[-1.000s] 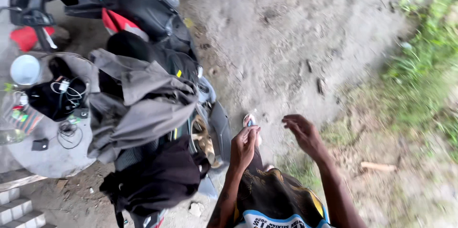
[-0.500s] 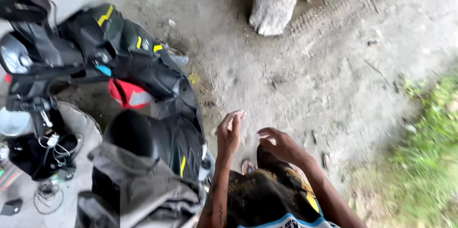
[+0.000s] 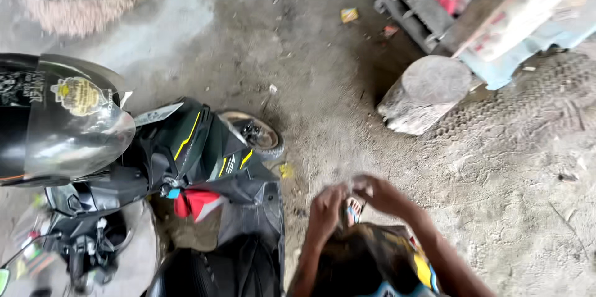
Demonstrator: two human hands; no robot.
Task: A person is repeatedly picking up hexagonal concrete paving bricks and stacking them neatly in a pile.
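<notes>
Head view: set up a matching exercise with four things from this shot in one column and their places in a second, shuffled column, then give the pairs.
Things:
1. scooter
2. tree stump
3. left hand and right hand
4. yellow scrap

Places:
A. on the dirt at top centre
B. close together, low at centre
C. left side of the picture
D. right of centre, beside the stacked sacks

Pairs: 1-C, 2-D, 3-B, 4-A

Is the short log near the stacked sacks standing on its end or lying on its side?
Lying on its side. The log shows its round cut face toward the camera, and its bark side rests on the dirt ground.
</notes>
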